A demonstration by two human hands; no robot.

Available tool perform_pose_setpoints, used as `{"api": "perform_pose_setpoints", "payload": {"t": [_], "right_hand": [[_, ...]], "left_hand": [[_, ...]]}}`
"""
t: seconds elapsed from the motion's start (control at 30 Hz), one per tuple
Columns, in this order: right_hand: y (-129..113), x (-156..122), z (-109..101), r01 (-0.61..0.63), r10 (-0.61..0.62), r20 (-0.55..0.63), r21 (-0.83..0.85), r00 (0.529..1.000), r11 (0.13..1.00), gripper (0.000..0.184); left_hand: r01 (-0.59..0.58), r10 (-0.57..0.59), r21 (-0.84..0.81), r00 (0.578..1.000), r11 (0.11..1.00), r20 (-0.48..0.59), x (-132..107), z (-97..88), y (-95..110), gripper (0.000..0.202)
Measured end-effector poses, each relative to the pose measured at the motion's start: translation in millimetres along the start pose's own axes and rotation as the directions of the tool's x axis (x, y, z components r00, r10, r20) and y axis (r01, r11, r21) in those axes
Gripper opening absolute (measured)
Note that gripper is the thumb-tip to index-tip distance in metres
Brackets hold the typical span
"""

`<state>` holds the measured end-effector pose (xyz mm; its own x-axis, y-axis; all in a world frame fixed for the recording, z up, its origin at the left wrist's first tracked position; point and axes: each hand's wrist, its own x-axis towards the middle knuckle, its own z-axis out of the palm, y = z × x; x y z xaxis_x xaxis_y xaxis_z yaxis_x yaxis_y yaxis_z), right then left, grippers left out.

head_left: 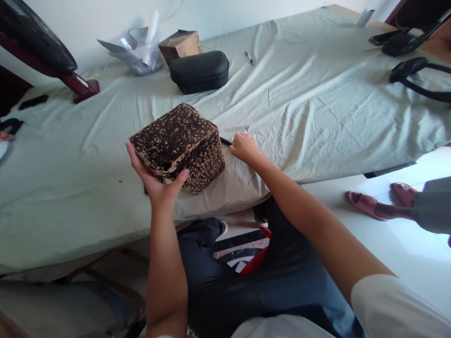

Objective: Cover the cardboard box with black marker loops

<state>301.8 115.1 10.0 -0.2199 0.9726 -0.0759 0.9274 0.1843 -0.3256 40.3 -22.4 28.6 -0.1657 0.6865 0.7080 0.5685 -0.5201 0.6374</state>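
Head view: clock dial centred on the patterned box (178,134), 12 o'clock toward the wall.
Patterned box: in front of the person, near the front edge of the cloth-covered worktop (70,188); sits askew, a corner pointing to about 5 o'clock. Whether its base lies fully on the cloth cannot be told.
Box edges: ragged along the near left side, by the left grip (158,185).
Worktop front edge: just beyond the box at 6 o'clock, the person's legs below it; little margin on this side.
Open room: widest from 2 to 3 o'clock, where wrinkled cloth runs far out; a broad stretch also at 9 o'clock.
Limits on the far side: black case (199,72) between 12 and 1, small carton (186,44) behind it at 12, clear plastic bag (139,54) at 11, pen (250,57) between 1 and 2.
Left grip: at 7 o'clock, spread wide, thumb on the near face, fingers along the left side, holding the box.
Right grip (244,146): at 3 o'clock, closed in a fist around a dark slim tool (226,141); tip hidden by the box, contact unconfirmed.
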Motion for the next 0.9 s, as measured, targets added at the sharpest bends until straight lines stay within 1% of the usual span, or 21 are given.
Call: {"api": "perform_pose_setpoints", "payload": {"t": [0.07, 0.13, 0.27, 0.37, 0.43, 0.63, 0.77, 0.9], "right_hand": [[0, -3, 2, 0.056, -0.056, -0.01, -0.035, 0.998, 0.998, 0.043], [-3, -4, 3, 0.09, -0.091, -0.016, -0.045, 0.996, 0.995, 0.041], [-5, -1, 0, 0.033, -0.033, 0.007, 0.004, 0.999, 0.999, 0.044], [2, 2, -7, 0.012, -0.018, 0.058, 0.088, 0.998, 0.996, 0.043], [10, 2, -11, 0.009, -0.018, 0.076, 0.113, 0.997, 0.994, 0.044], [22, 3, -13, -0.012, 0.006, 0.04, 0.135, 0.999, 0.991, 0.046], [22, 3, -12, -0.034, 0.029, 0.034, 0.166, 0.999, 0.986, 0.047], [17, 0, -10, -0.024, 0.02, 0.021, 0.175, 1.0, 0.984, 0.047]], "left_hand": [[0.0, 0.0, -0.025, 1.0, 1.0, 0.0, 0, 0.2, 0, 0.116], [0.0, -0.001, -0.055, 1.0, 0.999, -0.017, 1, 1.2, 2, 0.113], [0.005, -0.007, -0.078, 1.0, 0.997, -0.025, 1, 3.4, 7, 0.11], [0.006, -0.008, -0.094, 1.0, 0.996, -0.022, 1, 3.5, 8, 0.108], [0.008, -0.01, -0.099, 1.0, 0.995, -0.019, 1, 3.4, 8, 0.108], [0.023, -0.024, -0.019, 0.999, 1.0, -0.024, 1, 5.2, 11, 0.112], [0.019, -0.02, -0.024, 0.999, 1.0, -0.042, 1, 6.1, 13, 0.11], [0.036, -0.035, 0.005, 0.998, 0.999, -0.048, 1, 6.0, 14, 0.114]]}}
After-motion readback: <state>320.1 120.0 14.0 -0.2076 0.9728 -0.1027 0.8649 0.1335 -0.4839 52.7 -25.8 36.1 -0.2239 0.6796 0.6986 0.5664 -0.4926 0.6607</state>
